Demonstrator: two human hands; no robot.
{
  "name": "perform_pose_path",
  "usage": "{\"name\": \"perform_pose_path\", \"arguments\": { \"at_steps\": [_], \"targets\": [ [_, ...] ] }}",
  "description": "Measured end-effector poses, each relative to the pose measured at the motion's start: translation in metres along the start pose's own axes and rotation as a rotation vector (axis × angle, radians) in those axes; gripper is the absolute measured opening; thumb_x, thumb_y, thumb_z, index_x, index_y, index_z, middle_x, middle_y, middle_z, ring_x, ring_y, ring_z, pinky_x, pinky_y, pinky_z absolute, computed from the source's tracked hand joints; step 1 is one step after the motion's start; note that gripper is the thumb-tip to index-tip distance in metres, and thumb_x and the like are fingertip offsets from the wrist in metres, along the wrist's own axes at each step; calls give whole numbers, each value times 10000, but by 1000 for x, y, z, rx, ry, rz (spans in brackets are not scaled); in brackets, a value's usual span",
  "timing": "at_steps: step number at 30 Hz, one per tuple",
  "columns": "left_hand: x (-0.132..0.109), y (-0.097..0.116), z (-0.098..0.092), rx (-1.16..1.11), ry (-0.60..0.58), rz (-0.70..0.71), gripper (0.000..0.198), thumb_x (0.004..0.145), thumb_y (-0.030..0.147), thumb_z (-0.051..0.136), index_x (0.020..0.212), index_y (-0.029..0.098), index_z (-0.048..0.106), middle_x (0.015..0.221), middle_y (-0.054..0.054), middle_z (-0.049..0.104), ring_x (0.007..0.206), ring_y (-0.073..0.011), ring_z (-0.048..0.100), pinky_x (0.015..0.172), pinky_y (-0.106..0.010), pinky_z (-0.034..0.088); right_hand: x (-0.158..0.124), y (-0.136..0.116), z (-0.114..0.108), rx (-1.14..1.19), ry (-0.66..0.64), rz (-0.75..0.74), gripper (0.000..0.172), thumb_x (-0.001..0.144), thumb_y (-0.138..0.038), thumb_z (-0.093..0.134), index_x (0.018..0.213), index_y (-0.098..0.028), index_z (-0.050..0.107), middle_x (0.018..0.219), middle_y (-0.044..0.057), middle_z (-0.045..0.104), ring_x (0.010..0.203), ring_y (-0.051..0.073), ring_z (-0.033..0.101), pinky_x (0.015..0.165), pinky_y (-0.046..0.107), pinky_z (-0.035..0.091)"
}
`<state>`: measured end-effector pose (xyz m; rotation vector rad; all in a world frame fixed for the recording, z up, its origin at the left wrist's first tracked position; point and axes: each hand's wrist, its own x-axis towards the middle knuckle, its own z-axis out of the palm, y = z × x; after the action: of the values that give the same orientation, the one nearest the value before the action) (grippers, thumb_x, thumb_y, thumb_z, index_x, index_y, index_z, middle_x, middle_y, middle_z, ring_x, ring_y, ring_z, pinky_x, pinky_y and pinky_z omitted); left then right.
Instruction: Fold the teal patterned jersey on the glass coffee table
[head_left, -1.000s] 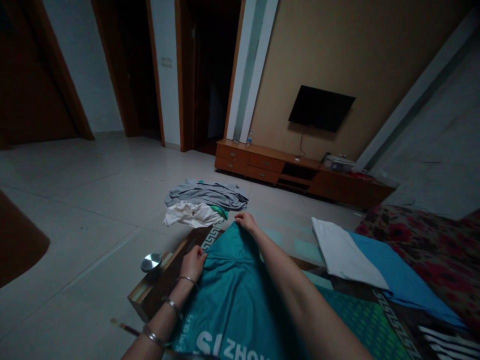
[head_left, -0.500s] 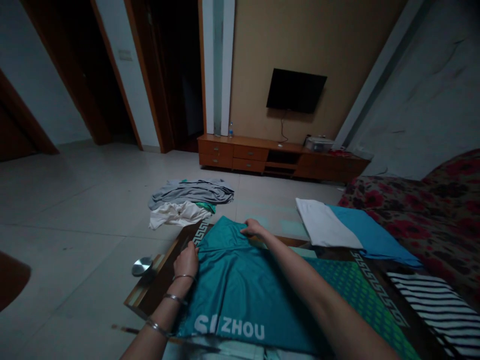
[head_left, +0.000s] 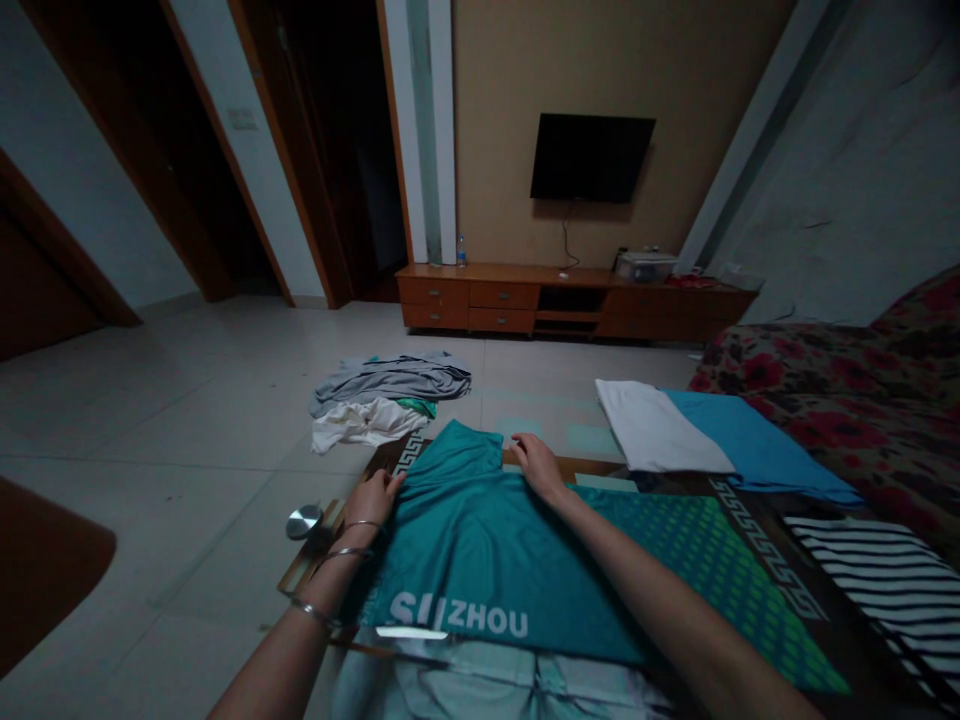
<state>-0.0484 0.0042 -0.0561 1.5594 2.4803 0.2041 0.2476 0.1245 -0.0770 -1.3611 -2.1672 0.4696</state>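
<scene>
Head view: your green shirt point(head_left: 465, 545) lies spread on the table point(head_left: 772, 560), a bit wrinkly. At its ten o'clock, your left hand point(head_left: 373, 500) has fingers pinched on the edge. At twelve, your right hand point(head_left: 536, 467) has fingers a little open, holding nothing. White cloth point(head_left: 660, 430) sits at one o'clock, blue cloth point(head_left: 757, 445) at two.

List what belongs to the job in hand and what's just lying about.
Job: teal garment, left hand, right hand, table; probably striped garment, white cloth, blue cloth, floor clothes.
Merely around: TV, bottle, plastic box, cabinet, sofa.
</scene>
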Motion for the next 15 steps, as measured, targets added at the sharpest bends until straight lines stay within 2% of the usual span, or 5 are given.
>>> {"name": "perform_pose_path", "arguments": {
  "at_steps": [3,7,10,15],
  "targets": [
    [-5,3,2,79,17,40,322,903,433,377,980,181,562,982,-133,683,903,-261,640,670,-290,413,-44,14,-10,-69,-14,-226,307,944,-338,408,1114,-191,616,1106,97,643,1040,209,572,911,335,420],
    [-1,1,4,158,51,66,327,925,388,307,1049,197,542,975,-132,686,879,-250,645,666,-285,407,-83,35,-11,-184,-111,-370,366,916,-339,478,1253,-224,563,1302,103,557,1200,252,496,999,425,385],
    [6,-3,2,185,13,84,356,924,421,296,1101,213,525,1007,-128,685,876,-247,646,672,-285,403,-90,44,-10,-193,-140,-397,443,904,-340,504,1339,-256,488,1409,84,463,1299,253,407,1064,462,327],
    [14,-2,-3,190,-21,78,423,902,513,296,1096,218,528,992,-130,690,891,-265,644,687,-294,413,-88,42,-15,-186,-148,-362,466,902,-352,507,1358,-263,468,1431,88,436,1329,255,374,1080,474,309]
  ]
}}
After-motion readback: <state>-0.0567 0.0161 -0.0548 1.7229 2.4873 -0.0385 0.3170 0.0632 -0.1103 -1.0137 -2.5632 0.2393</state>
